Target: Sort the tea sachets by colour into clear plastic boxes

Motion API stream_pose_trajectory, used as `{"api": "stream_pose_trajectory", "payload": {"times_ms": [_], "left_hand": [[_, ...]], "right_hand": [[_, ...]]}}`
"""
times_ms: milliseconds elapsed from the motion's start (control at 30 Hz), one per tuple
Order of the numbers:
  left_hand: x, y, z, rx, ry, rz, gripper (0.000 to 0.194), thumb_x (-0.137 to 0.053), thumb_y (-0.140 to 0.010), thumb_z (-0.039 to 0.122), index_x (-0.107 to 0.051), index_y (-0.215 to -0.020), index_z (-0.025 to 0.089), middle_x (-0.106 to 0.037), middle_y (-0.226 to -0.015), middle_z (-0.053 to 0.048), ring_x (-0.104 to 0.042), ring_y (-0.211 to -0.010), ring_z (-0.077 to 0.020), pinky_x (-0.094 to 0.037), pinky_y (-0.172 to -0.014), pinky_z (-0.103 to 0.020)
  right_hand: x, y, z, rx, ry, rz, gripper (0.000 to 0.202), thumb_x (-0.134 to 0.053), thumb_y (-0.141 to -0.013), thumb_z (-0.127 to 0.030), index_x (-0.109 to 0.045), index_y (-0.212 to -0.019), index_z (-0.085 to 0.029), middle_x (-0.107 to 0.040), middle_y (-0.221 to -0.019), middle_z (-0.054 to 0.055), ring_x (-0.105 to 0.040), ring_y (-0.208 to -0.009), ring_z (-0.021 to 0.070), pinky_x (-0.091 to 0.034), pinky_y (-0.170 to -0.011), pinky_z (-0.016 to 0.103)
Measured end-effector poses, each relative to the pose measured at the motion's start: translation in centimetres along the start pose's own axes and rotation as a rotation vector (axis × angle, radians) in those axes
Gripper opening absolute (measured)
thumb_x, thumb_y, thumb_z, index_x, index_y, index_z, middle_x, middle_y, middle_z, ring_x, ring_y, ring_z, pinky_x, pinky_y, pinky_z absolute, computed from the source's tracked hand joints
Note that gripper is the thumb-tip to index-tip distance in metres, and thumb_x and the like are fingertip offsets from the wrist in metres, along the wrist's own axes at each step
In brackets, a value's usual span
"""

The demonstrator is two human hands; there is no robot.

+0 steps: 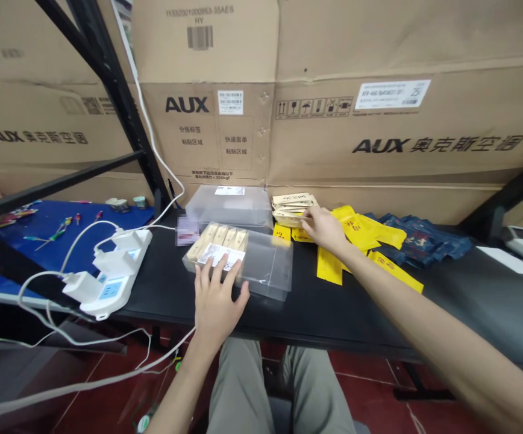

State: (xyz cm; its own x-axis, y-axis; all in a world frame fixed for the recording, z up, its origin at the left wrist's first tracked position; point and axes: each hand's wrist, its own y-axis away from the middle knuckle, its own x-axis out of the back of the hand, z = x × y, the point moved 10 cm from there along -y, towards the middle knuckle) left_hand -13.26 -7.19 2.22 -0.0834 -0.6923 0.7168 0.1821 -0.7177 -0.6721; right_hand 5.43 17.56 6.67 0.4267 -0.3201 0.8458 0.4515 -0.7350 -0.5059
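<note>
A clear plastic box (pixel 268 262) lies on the black table in front of me, with several cream packets (pixel 214 238) standing in a row in its left part. Spread out over its white label (pixel 229 256) and front edge is my left hand (pixel 219 301), fingers apart. Farther back, my right hand (pixel 325 229) has its thumb and bent fingers at the right end of a stack of cream packets (pixel 291 208); the fingertips are partly hidden. Yellow pouches (pixel 356 229) lie under and beside my right wrist.
Behind the box stands another clear plastic box (pixel 229 205). Dark blue pouches (pixel 433 241) lie to the right. A white power strip (pixel 117 283) with plugs and cables is at the left, beside a blue surface (pixel 81 238) with small items. Cardboard (pixel 316 132) walls the back.
</note>
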Motion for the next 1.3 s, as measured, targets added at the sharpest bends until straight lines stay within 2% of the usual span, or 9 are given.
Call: {"api": "stream_pose_trajectory", "payload": {"times_ms": [133, 267, 400, 533, 600, 767, 967, 1133, 1300], "left_hand": [[0.1, 0.0, 0.0, -0.004, -0.011, 0.003, 0.041, -0.057, -0.089, 0.032, -0.063, -0.129, 0.025, -0.058, -0.139, -0.007, -0.044, -0.133, -0.0368, -0.03, -0.115, -0.06], [0.0, 0.1, 0.0, -0.007, -0.005, 0.0, 0.042, -0.057, -0.089, 0.031, -0.062, -0.13, 0.025, -0.057, -0.14, -0.007, -0.044, -0.134, -0.0374, -0.03, -0.115, -0.06], [-0.1, 0.2, -0.1, -0.01, -0.001, -0.005, 0.042, -0.057, -0.089, 0.032, -0.061, -0.13, 0.025, -0.057, -0.14, -0.007, -0.042, -0.135, -0.0375, -0.029, -0.115, -0.06], [-0.1, 0.3, 0.0, -0.02, -0.029, 0.007, 0.041, -0.057, -0.09, 0.033, -0.061, -0.13, 0.024, -0.057, -0.14, -0.008, -0.041, -0.135, -0.0372, -0.029, -0.115, -0.061], [-0.1, 0.3, 0.1, -0.028, -0.043, 0.012, 0.04, -0.056, -0.09, 0.033, -0.062, -0.129, 0.024, -0.057, -0.14, -0.007, -0.042, -0.134, -0.0371, -0.031, -0.114, -0.06], [-0.1, 0.2, 0.3, -0.034, -0.063, 0.011, 0.039, -0.055, -0.092, 0.034, -0.062, -0.129, 0.024, -0.057, -0.14, -0.007, -0.042, -0.134, -0.0368, -0.031, -0.114, -0.06], [-0.2, 0.2, 0.2, -0.028, -0.068, 0.003, 0.04, -0.054, -0.092, 0.034, -0.061, -0.13, 0.025, -0.056, -0.14, -0.006, -0.042, -0.135, -0.0365, -0.031, -0.114, -0.06], [-0.1, 0.2, 0.3, -0.038, -0.069, 0.008, 0.039, -0.054, -0.092, 0.034, -0.061, -0.129, 0.024, -0.056, -0.14, -0.007, -0.042, -0.135, -0.0368, -0.031, -0.114, -0.06], [-0.1, 0.2, 0.4, -0.041, -0.067, 0.005, 0.04, -0.055, -0.092, 0.034, -0.061, -0.13, 0.024, -0.057, -0.14, -0.007, -0.042, -0.135, -0.0368, -0.032, -0.113, -0.061]], "right_hand": [[4.1, 3.7, 0.4, -0.088, -0.206, 0.103, 0.012, -0.054, -0.081, -0.033, -0.053, -0.083, -0.021, -0.064, -0.075, 0.003, -0.057, -0.064, 0.0184, -0.041, -0.062, 0.029], [7.2, 9.6, 0.5, -0.176, -0.271, 0.161, 0.017, -0.056, -0.081, -0.039, -0.048, -0.079, -0.024, -0.057, -0.064, -0.002, -0.053, -0.054, 0.0158, -0.039, -0.055, 0.027], [6.4, 15.5, -0.4, -0.218, -0.32, 0.086, 0.021, -0.053, -0.088, -0.042, -0.048, -0.079, -0.024, -0.058, -0.066, -0.001, -0.055, -0.054, 0.0159, -0.041, -0.054, 0.028], [4.4, 18.2, -3.1, -0.049, -0.39, -0.089, 0.023, -0.05, -0.094, -0.044, -0.059, -0.093, -0.023, -0.066, -0.082, 0.004, -0.062, -0.07, 0.0187, -0.05, -0.068, 0.033], [4.5, 17.9, -3.7, 0.026, -0.424, -0.091, 0.026, -0.044, -0.097, -0.042, -0.061, -0.097, -0.023, -0.068, -0.091, 0.006, -0.064, -0.083, 0.0207, -0.051, -0.077, 0.036], [4.3, 14.3, -2.1, 0.004, -0.392, -0.072, 0.024, -0.048, -0.095, -0.035, -0.063, -0.109, -0.022, -0.07, -0.11, 0.008, -0.064, -0.107, 0.0251, -0.049, -0.097, 0.045], [-0.4, 11.5, -3.9, 0.112, -0.356, -0.383, 0.062, -0.062, -0.086, -0.04, -0.048, -0.143, -0.019, -0.049, -0.148, 0.014, -0.043, -0.139, 0.0314, -0.035, -0.115, 0.053], [-1.9, 10.8, -5.1, 0.096, -0.327, -0.465, 0.069, -0.069, -0.082, -0.047, -0.051, -0.141, -0.016, -0.056, -0.136, 0.016, -0.054, -0.126, 0.0322, -0.043, -0.107, 0.047], [-1.1, 10.0, -3.1, -0.061, -0.346, -0.423, 0.063, -0.077, -0.075, -0.043, -0.061, -0.129, -0.015, -0.065, -0.115, 0.014, -0.064, -0.106, 0.0296, -0.049, -0.095, 0.042]]}}
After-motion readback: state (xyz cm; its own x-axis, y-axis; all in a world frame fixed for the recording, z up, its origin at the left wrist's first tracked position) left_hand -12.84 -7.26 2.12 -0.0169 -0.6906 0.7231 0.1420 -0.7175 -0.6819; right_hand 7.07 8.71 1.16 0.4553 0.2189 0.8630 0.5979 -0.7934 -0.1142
